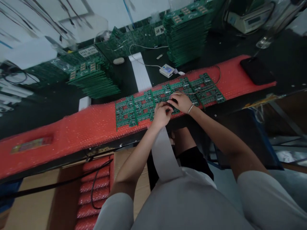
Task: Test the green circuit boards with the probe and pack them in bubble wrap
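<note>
A row of green circuit boards (144,107) lies on red bubble wrap (88,123) along the front of the dark table. My left hand (163,114) is over the middle of the row, its fingers curled into a pinch. Close beside it, my right hand (181,103), with a band at the wrist, also has its fingertips pressed together. What sits between the fingers of either hand is too small to make out. A thin cable (206,89) loops over the boards from the right and reaches my right hand's fingers.
Behind the boards stand a small white box with a screen (167,70), a tall board stack (188,38) and a shorter leaning stack (94,80). A dark phone-like slab (257,70) lies at right. Pale strips lie behind (141,73) and below the boards. Below left, a carton (43,195) holds red bubble-wrapped packs.
</note>
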The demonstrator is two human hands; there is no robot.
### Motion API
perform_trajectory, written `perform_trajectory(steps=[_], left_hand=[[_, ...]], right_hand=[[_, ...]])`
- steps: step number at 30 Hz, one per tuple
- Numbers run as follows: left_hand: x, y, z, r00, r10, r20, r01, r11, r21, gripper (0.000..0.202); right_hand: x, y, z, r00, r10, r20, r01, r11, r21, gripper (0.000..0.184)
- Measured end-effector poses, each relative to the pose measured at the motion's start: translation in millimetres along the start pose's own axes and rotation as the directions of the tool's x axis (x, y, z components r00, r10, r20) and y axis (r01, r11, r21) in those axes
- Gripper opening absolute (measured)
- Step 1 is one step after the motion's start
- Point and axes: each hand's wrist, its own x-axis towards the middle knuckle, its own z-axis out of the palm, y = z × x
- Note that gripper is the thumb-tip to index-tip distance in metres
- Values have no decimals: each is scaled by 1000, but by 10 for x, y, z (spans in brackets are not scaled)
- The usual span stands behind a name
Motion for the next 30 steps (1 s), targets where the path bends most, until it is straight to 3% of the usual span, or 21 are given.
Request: perform_trajectory(steps=[8, 12, 16, 20, 23, 26, 30], left_hand=[[6, 47, 93, 998, -16, -54, 23, 992, 121, 7], [-111, 101, 49, 994, 73, -82, -59, 984, 171, 13], [-290, 72, 13, 976, 218, 8, -213, 945, 249, 20], [-328, -2, 77, 976, 216, 16, -212, 938, 273, 22], [-301, 6, 96, 980, 199, 4, -192, 943, 270, 21], [-355, 73, 2, 976, 212, 42, -216, 939, 268, 24], [-637, 126, -248, 974, 224, 40, -228, 951, 210, 41]], right_hand=[[1, -27, -13, 1000, 19, 25, -18, 1000, -15, 27], [-2, -30, -8, 999, 25, 21, -25, 1000, -2, 26], [9, -25, -36, 999, 27, -26, -24, 994, 108, 29], [84, -46, -110, 989, 80, -124, -49, 970, 238, 32], [167, -98, -118, 990, 89, -109, -55, 960, 276, 27], [226, -163, -54, 998, 46, -43, -30, 949, 315, 22], [248, -222, 59, 1000, -23, 1, 21, 948, 317, 20]])
